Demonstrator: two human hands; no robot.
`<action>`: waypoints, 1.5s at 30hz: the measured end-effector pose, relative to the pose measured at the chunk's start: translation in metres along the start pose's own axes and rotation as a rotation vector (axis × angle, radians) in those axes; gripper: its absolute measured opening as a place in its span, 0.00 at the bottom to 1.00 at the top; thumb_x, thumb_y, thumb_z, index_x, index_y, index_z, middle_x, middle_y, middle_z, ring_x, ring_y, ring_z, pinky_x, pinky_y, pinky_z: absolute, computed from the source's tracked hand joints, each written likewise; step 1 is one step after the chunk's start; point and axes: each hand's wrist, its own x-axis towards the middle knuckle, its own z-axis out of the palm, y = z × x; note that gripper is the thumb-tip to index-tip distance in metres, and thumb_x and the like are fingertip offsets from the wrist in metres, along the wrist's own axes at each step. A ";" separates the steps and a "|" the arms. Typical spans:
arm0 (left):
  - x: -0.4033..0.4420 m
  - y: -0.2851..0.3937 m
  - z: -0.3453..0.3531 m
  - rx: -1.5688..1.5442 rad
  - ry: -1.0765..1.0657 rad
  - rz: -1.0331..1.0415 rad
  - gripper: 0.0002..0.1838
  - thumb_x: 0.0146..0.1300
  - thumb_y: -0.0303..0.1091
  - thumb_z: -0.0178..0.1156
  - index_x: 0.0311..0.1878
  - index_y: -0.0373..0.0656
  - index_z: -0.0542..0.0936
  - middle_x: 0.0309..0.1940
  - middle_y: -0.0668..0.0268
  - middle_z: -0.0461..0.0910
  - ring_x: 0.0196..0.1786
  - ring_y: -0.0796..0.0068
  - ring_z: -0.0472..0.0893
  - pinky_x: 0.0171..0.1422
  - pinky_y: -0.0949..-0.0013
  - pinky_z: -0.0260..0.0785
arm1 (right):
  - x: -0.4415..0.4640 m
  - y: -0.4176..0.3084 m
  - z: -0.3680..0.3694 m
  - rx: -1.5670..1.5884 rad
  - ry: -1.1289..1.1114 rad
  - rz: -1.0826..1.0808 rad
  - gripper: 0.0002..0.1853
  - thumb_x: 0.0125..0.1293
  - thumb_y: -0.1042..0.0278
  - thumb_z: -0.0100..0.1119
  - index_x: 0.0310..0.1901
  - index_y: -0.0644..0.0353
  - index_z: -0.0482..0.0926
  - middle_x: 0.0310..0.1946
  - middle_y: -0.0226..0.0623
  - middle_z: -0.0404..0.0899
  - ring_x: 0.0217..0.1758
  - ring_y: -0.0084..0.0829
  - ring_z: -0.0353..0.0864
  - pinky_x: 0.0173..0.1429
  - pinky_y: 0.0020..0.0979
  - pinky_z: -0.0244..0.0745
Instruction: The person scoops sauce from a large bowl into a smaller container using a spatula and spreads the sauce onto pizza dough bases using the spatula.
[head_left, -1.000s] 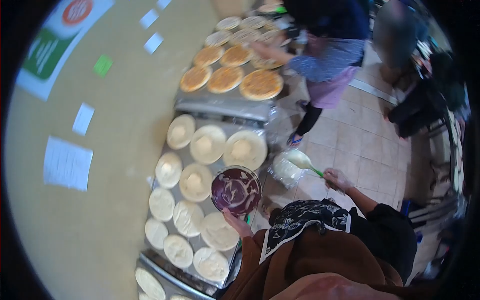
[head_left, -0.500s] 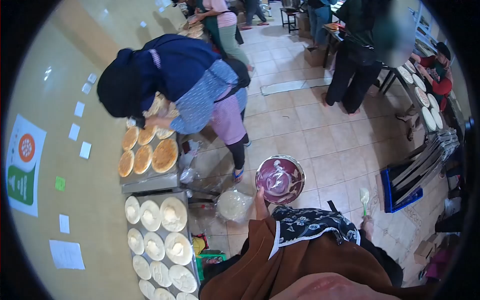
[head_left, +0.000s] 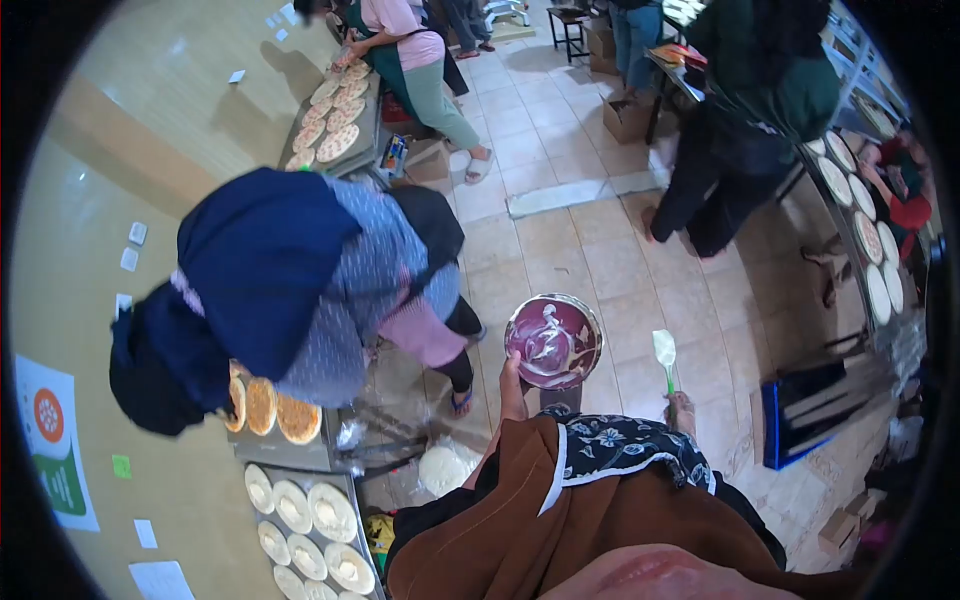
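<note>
My left hand grips the rim of a purple bowl from its near left side. White cream is smeared over the bowl's inner wall and bottom. Off to the right, my right hand is closed round the green handle of a spatula, held upright with cream coating its pale blade. Bowl and spatula are apart. At lower left, flat dough rounds with dollops of cream on several of them lie on a metal tray.
A co-worker in a dark blue head covering bends over browned flat rounds at left. Another person in dark clothes stands at right. A blue crate sits on the floor. More rounds line the right-hand table.
The spatula has moved left and up, closer to the bowl. The co-worker at left has come nearer, bending lower over the browned rounds. My view has shifted.
</note>
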 end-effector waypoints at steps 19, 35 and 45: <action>0.497 0.179 0.235 0.047 -0.053 0.104 0.27 0.59 0.56 0.52 0.51 0.42 0.73 0.43 0.66 0.77 0.44 0.75 0.77 0.47 0.71 0.70 | 0.399 -0.428 0.149 -0.089 -0.048 -0.349 0.11 0.65 0.60 0.52 0.33 0.59 0.73 0.12 0.25 0.65 0.12 0.16 0.62 0.15 0.22 0.54; 0.879 0.340 0.293 -0.042 0.169 0.056 0.29 0.59 0.55 0.52 0.56 0.43 0.69 0.51 0.62 0.74 0.51 0.72 0.76 0.51 0.69 0.70 | 0.761 -0.805 0.406 0.263 -0.145 -0.396 0.12 0.63 0.58 0.54 0.37 0.58 0.73 0.14 0.26 0.66 0.09 0.16 0.62 0.11 0.19 0.55; 1.186 0.483 0.485 0.038 -0.059 0.047 0.31 0.57 0.56 0.53 0.57 0.45 0.68 0.52 0.64 0.73 0.51 0.71 0.75 0.53 0.69 0.70 | 0.910 -0.843 0.397 0.214 0.297 -0.224 0.15 0.65 0.54 0.50 0.38 0.58 0.77 0.12 0.25 0.65 0.09 0.18 0.62 0.11 0.22 0.54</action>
